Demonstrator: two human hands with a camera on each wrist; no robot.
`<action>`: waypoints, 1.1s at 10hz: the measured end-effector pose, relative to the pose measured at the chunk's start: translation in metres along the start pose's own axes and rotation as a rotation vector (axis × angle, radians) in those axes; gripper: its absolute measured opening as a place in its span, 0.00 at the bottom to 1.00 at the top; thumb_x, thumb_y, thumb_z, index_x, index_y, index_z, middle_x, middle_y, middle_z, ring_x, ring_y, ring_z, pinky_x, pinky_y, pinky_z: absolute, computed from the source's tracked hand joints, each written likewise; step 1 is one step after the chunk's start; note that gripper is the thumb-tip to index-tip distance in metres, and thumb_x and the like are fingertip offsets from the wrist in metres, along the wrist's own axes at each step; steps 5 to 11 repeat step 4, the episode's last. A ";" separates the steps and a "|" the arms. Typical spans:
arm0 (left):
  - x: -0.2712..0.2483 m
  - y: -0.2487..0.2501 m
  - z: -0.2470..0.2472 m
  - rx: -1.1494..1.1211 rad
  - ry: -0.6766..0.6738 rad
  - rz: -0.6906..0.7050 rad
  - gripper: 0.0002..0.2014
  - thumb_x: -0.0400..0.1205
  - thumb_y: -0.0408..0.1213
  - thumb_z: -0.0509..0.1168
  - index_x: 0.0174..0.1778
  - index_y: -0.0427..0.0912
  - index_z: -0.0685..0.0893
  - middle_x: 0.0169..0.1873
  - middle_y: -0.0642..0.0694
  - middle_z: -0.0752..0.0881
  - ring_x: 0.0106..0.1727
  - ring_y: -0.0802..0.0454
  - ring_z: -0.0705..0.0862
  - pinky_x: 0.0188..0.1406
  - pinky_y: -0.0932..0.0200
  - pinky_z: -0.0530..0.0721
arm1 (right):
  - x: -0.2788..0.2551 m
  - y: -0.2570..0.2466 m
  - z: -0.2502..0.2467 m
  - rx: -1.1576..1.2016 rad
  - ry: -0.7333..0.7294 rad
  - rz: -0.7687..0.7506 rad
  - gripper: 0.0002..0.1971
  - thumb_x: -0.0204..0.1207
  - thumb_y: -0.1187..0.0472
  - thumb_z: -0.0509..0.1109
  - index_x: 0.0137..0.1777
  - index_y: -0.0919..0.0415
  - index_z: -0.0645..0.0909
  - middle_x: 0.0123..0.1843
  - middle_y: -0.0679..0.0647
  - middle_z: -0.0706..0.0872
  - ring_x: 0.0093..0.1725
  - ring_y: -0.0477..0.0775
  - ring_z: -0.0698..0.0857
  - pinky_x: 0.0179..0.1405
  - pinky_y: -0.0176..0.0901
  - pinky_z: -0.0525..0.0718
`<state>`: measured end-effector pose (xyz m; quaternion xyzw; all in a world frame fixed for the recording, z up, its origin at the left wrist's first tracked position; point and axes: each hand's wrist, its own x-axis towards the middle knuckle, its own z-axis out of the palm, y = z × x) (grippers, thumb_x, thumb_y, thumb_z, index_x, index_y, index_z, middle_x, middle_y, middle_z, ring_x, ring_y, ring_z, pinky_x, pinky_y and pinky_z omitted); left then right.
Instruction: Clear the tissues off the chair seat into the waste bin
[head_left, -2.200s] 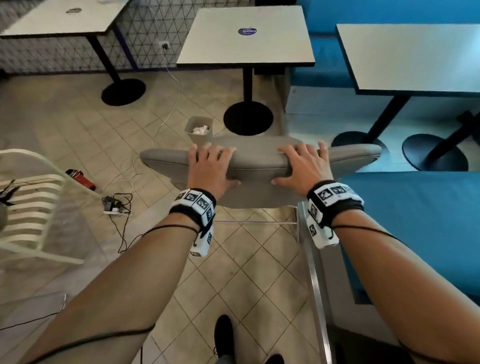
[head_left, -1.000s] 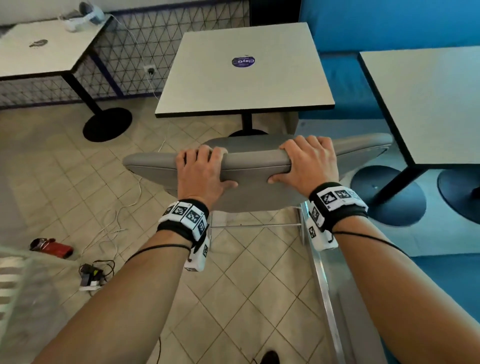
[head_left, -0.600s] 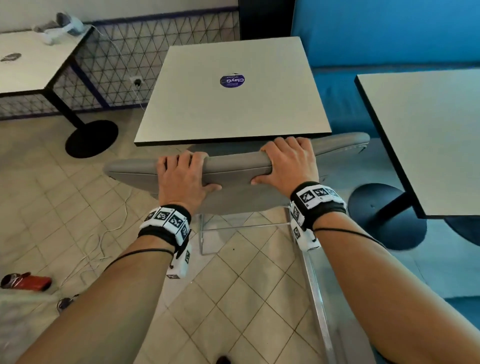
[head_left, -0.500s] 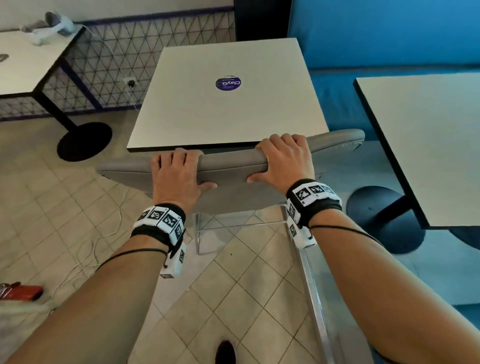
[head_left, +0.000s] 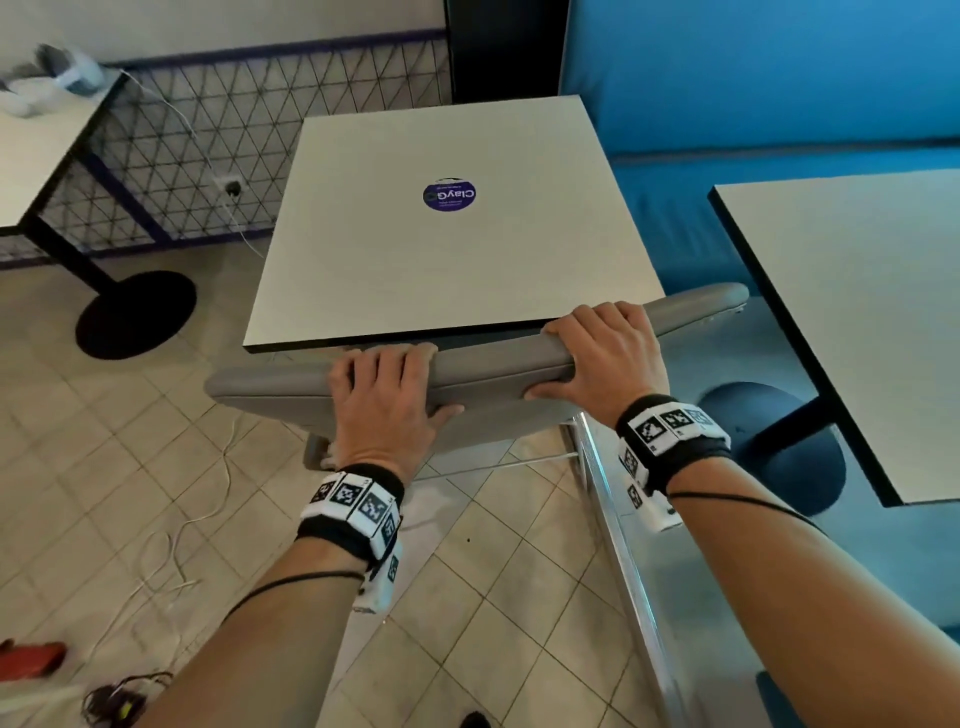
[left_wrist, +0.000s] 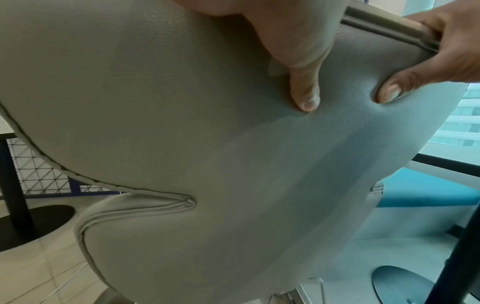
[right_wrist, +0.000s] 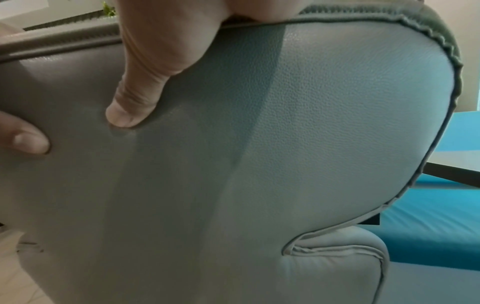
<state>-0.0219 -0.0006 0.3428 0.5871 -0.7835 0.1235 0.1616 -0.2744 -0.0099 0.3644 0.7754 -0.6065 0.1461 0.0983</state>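
A grey padded chair (head_left: 488, 366) stands with its backrest top against the near edge of the middle table (head_left: 447, 244). My left hand (head_left: 382, 400) grips the top of the backrest left of centre, fingers over the far side, thumb pressing the back (left_wrist: 306, 96). My right hand (head_left: 605, 358) grips the same edge further right, its thumb denting the grey leather (right_wrist: 130, 111). The chair seat is hidden under the table. No tissues and no waste bin are in view.
A second table (head_left: 857, 322) with a black pedestal stands at the right, a third table (head_left: 36, 156) at the far left. Blue bench seating (head_left: 727, 130) lines the back right. White cable (head_left: 166, 551) and a red object (head_left: 31, 660) lie on the tiled floor. A metal rail (head_left: 623, 551) runs beside my right arm.
Both hands have kept their grip and pushed the chair forward, so the seat has gone under the middle table. The waste bin with tissues seen earlier has dropped out of view.
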 end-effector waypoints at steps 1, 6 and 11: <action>-0.003 0.002 -0.005 -0.003 -0.033 -0.007 0.39 0.67 0.66 0.75 0.69 0.46 0.78 0.58 0.44 0.83 0.59 0.41 0.76 0.69 0.39 0.66 | -0.003 -0.003 -0.003 -0.005 -0.022 0.018 0.38 0.57 0.24 0.72 0.58 0.53 0.82 0.47 0.51 0.86 0.49 0.59 0.82 0.61 0.54 0.71; -0.112 0.009 0.002 -0.192 -0.139 0.214 0.30 0.77 0.46 0.61 0.79 0.57 0.71 0.84 0.49 0.63 0.82 0.38 0.68 0.80 0.39 0.64 | -0.062 -0.033 0.009 0.162 0.119 0.281 0.40 0.67 0.49 0.75 0.81 0.50 0.65 0.83 0.58 0.66 0.85 0.64 0.55 0.83 0.68 0.45; -0.112 0.009 0.002 -0.192 -0.139 0.214 0.30 0.77 0.46 0.61 0.79 0.57 0.71 0.84 0.49 0.63 0.82 0.38 0.68 0.80 0.39 0.64 | -0.062 -0.033 0.009 0.162 0.119 0.281 0.40 0.67 0.49 0.75 0.81 0.50 0.65 0.83 0.58 0.66 0.85 0.64 0.55 0.83 0.68 0.45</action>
